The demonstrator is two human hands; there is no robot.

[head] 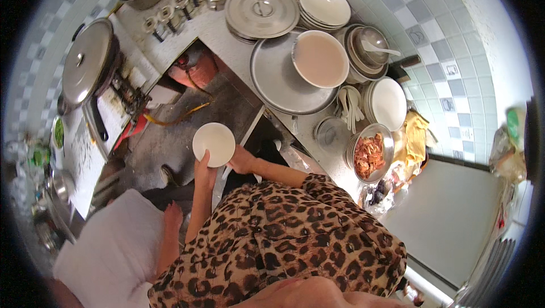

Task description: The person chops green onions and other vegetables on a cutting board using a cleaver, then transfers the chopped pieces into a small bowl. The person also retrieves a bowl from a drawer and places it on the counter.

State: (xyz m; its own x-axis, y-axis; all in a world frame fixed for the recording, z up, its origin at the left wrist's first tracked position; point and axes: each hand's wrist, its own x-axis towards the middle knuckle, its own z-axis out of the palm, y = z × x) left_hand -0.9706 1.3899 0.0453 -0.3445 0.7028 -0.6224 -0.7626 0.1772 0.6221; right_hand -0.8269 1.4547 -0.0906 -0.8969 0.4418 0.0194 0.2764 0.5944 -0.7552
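Note:
A white bowl (213,144) is in my left hand (205,173), whose thumb lies over the near rim. The bowl's pale inside faces up. My right hand (242,160) is bent at the bowl's right side, its fingertips hidden. I cannot tell whether it grips the bowl or the pale upright edge (252,125) of the open cabinet behind it. Both hands are in front of the counter, above the dark floor (147,154).
A person in a white top (115,244) stands close at my left. On the counter are a large metal tray (272,74), a basin of cloudy liquid (320,59), stacked plates (388,103) and a bowl of meat (368,157). A lidded pan (89,61) sits on the stove.

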